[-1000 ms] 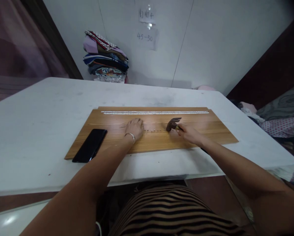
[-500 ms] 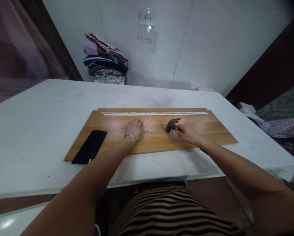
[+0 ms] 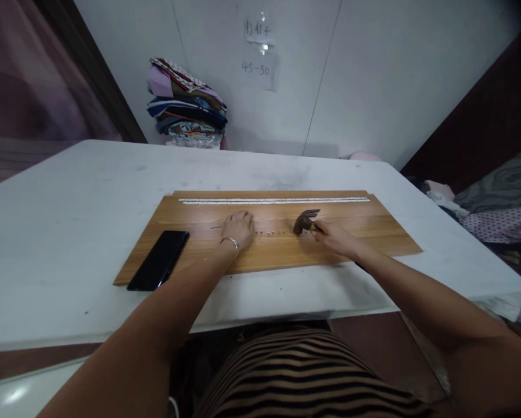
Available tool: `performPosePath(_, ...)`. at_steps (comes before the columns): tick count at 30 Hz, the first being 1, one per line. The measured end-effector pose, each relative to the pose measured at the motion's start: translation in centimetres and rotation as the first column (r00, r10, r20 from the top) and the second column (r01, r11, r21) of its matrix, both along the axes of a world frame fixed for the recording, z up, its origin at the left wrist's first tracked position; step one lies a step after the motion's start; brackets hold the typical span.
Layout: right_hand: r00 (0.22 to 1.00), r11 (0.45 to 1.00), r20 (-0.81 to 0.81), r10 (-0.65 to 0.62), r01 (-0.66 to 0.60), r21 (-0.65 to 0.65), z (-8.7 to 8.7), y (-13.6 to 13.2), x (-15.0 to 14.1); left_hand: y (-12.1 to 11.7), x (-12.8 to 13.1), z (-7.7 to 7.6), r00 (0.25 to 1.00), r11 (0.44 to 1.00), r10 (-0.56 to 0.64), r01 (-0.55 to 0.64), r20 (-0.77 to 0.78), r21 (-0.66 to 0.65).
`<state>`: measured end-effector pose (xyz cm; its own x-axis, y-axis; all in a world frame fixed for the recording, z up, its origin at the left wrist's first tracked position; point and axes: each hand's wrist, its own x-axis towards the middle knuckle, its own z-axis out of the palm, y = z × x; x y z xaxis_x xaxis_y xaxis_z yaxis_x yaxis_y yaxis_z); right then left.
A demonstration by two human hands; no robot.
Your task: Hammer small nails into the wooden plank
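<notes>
- Head view: the right hand (image 3: 332,238) is closed firmly around the hammer (image 3: 302,223), whose head is low over the wooden board (image 3: 373,223), near the right end of a row of small nails (image 3: 273,233); whether it touches, I cannot tell.
- The left hand (image 3: 238,228) lies palm down at the row's left end; if something is under it, this is hidden.
- For good striking, I think short, straight blows are best.
- It seems wise to place the left hand outside the hammer's path.

Board (image 3: 360,217), wood-grained, smooth, with a soft sheen. Claw hammer (image 3: 304,223), head of dull metal. Smartphone (image 3: 160,261), glossy glass-like face; folded textiles (image 3: 190,110), matt cloth.
</notes>
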<state>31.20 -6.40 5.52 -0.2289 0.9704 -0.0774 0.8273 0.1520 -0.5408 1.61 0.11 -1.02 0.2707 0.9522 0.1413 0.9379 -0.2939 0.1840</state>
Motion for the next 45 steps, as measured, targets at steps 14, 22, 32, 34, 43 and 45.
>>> performPosePath(14,1.0,0.999,-0.007,0.011,-0.011,0.03,-0.1,0.2,-0.2,0.0,0.0,-0.1,1.0,1.0,0.0,0.0,0.005,0.015)
performPosePath(22,1.0,1.0,0.024,-0.001,0.001,0.014,0.9,0.1,-0.2,-0.1,0.1,0.1,1.0,1.0,0.002,-0.002,-0.008,0.003)
performPosePath(32,1.0,1.0,0.011,0.001,-0.002,0.031,-0.1,0.1,-0.1,-0.1,0.1,0.2,1.0,1.0,-0.001,0.001,0.015,0.0)
performPosePath(34,1.0,0.999,-0.003,0.014,-0.014,0.048,0.0,0.1,-0.1,0.0,0.1,0.1,1.0,1.0,-0.001,0.0,0.03,0.002)
performPosePath(43,1.0,1.0,0.023,0.018,-0.018,0.026,0.5,0.2,-0.2,0.1,0.0,-0.1,1.0,1.0,-0.002,0.002,0.008,0.008)
performPosePath(45,1.0,0.999,0.017,0.01,-0.011,0.034,0.1,0.2,-0.1,0.1,0.0,-0.1,1.0,1.0,-0.002,0.002,0.018,0.007)
